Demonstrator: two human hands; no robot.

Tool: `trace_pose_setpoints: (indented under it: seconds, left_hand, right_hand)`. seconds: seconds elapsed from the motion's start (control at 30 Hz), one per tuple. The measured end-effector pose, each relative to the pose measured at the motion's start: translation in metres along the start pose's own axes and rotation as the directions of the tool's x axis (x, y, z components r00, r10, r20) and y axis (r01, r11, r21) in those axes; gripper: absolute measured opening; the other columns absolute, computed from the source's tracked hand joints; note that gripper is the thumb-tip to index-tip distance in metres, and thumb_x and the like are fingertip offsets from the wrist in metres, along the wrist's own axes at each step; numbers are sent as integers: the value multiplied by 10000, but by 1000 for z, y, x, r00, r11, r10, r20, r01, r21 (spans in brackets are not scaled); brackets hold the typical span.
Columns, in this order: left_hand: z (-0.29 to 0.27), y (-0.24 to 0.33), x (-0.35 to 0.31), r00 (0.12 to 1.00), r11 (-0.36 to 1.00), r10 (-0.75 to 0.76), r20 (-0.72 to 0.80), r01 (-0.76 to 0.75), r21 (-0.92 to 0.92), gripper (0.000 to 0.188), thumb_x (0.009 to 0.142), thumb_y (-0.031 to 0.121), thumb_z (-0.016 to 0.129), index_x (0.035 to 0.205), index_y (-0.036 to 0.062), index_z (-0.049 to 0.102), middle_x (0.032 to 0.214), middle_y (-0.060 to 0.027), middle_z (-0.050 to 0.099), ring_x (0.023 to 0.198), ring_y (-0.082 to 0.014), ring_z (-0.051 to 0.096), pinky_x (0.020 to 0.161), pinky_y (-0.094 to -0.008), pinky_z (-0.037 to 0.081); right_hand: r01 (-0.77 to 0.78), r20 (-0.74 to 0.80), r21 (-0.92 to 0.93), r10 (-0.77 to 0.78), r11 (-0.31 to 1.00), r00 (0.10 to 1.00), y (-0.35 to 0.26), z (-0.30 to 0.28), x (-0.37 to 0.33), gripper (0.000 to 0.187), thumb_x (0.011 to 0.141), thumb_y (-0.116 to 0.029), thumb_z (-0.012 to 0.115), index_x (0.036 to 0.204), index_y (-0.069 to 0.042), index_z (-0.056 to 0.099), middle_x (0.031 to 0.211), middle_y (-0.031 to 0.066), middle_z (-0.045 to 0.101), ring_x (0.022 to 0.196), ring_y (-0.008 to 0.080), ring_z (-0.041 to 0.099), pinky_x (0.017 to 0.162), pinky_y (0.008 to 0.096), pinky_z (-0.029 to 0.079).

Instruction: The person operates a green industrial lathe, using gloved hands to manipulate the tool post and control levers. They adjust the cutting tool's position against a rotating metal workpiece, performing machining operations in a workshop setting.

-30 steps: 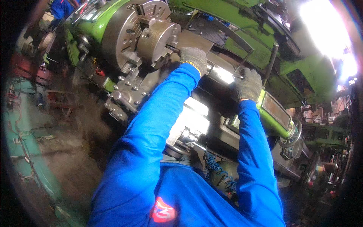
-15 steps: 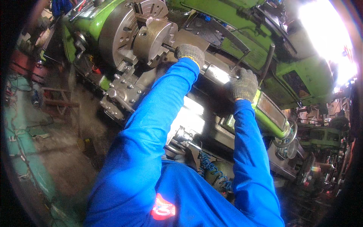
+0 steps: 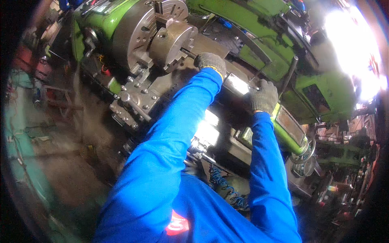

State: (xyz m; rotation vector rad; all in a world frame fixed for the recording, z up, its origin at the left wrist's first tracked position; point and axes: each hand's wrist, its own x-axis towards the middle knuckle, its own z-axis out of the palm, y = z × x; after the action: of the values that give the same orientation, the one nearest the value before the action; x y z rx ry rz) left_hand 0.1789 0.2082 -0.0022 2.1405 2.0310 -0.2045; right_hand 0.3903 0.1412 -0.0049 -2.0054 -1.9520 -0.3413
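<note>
Both my hands wear grey knit gloves and reach over a large green lathe. My left hand (image 3: 211, 65) is closed around a dark slim rod (image 3: 189, 53), whose far end points at the jaws of the steel chuck (image 3: 167, 44). How the rod fits at the chuck is hard to make out. My right hand (image 3: 264, 97) is curled at the tailstock (image 3: 291, 127), beside the end of a bright metal cylinder (image 3: 238, 84). What lies under its fingers is hidden.
Left of my left arm is a tool post (image 3: 139, 97) with several bolts and a bar handle. An upright lever (image 3: 289, 75) rises beyond my right hand. A handwheel (image 3: 306, 152) sits at the tailstock's end. A blue coiled hose (image 3: 229, 188) hangs near my body.
The whole view has shifted slightly, with the chuck now a little farther right. Both hands keep about the same places on the machine.
</note>
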Motion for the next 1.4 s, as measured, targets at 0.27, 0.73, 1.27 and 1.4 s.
trace_pose_setpoints:
  seconds: [0.27, 0.73, 1.27, 1.4]
  left_hand:
    - [-1, 1, -3, 994, 994, -99, -34, 97, -51, 296, 956, 318, 651, 1164, 165, 796, 1191, -86, 772, 1126, -289, 730, 873, -494, 563]
    - [249, -14, 6, 875, -259, -480, -58, -205, -944, 400, 979, 350, 668, 1200, 23, 604, 1241, -177, 619, 1156, -298, 608, 1005, -394, 472]
    - [117, -23, 25, 828, -307, -527, 193, 27, -951, 438, 975, 395, 707, 1055, -35, 694, 965, -121, 669, 720, -198, 627, 572, -374, 525]
    - [111, -20, 15, 859, -465, -482, 172, -84, -881, 440, 985, 386, 695, 1087, -42, 698, 959, -112, 677, 715, -202, 617, 607, -382, 522]
  right_hand:
    - [28, -34, -11, -29, 1000, 999, -2, -1, 4, 260, 774, -287, 764, 985, -136, 738, 1014, 131, 677, 1021, 361, 632, 891, 479, 508]
    - [99, -67, 41, -96, 994, 993, -3, 8, 4, 258, 786, -319, 755, 968, -143, 704, 1044, 118, 668, 1044, 354, 622, 902, 476, 503]
    - [103, -112, 23, -100, 994, 989, 13, 17, 2, 236, 744, -242, 770, 949, -143, 707, 972, 116, 652, 985, 351, 619, 875, 482, 494]
    - [84, -76, 44, -81, 995, 994, 8, 10, 3, 209, 751, -223, 757, 934, -138, 703, 959, 113, 652, 982, 350, 619, 872, 483, 494]
